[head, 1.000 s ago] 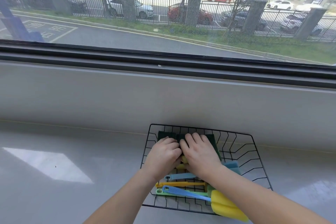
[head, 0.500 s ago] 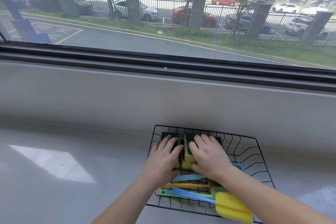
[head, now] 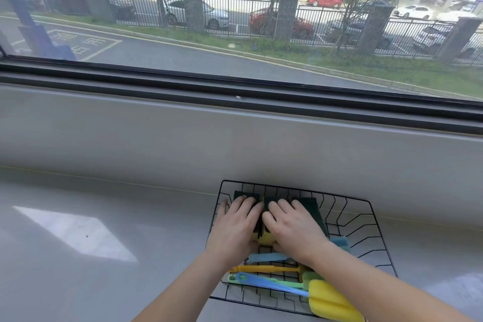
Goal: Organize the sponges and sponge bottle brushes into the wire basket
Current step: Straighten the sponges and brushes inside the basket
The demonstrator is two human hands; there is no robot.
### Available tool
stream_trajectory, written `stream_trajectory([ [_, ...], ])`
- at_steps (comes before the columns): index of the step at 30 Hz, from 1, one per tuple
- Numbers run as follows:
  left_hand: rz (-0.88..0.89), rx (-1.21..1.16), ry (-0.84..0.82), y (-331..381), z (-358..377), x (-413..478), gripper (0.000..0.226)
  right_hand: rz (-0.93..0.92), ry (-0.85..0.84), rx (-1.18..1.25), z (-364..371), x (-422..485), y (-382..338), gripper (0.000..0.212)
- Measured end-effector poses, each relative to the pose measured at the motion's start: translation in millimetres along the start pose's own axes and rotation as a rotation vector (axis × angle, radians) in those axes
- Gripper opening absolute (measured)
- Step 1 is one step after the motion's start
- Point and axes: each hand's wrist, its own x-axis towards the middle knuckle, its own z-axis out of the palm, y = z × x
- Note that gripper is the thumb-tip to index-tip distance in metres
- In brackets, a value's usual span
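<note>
A black wire basket (head: 347,197) stands on the grey counter against the wall. Several yellow sponges with dark green pads (head: 309,205) stand packed in its far left part. My left hand (head: 232,227) and my right hand (head: 292,227) lie side by side on top of them, fingers fairly straight, pressing down; the thumbs are tucked out of sight. A yellow sponge edge (head: 265,238) shows between the hands. Bottle brushes lie across the near part: a blue-handled one with a yellow sponge head (head: 329,300), an orange handle (head: 264,269), a green handle (head: 282,283) and a light blue handle (head: 266,257).
A grey wall (head: 235,144) rises right behind the basket, up to the window frame (head: 235,86). The counter (head: 104,256) stretches to the left, with a sunlit patch on it. A blue sponge head (head: 339,242) lies in the basket by my right wrist.
My hands first parted around an upright sponge, then flattened; their fingers now reach further over the green pads toward the basket's far rim. The brushes have not moved.
</note>
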Motion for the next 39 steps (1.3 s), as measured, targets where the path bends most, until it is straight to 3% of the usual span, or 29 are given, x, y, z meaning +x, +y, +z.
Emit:
stream_trajectory([
  [4,0.009,-0.047,0.031,-4.5,-4.7,-4.5,0.092,0.014,-0.004,0.042,-3.0,-5.3,7.2,0.059],
  [11,-0.073,-0.072,0.051,-16.7,-11.6,-12.7,0.073,0.142,-0.016,0.113,-9.0,-12.9,8.6,0.062],
  [16,-0.104,-0.063,0.023,-17.7,-8.8,-14.0,0.069,0.164,-0.074,0.103,-6.8,-8.1,1.1,0.05],
  [25,-0.154,-0.058,0.039,-11.0,-4.3,-10.4,0.076,0.033,0.096,0.182,-2.3,-6.7,0.3,0.02],
  [31,-0.167,-0.069,0.032,-11.7,-1.6,-9.7,0.073,-0.046,0.127,0.14,7.8,-11.9,7.3,0.033],
  [39,-0.165,-0.093,0.046,-12.6,-3.3,-14.1,0.075,-0.013,0.117,0.149,4.5,-14.5,8.6,0.055],
])
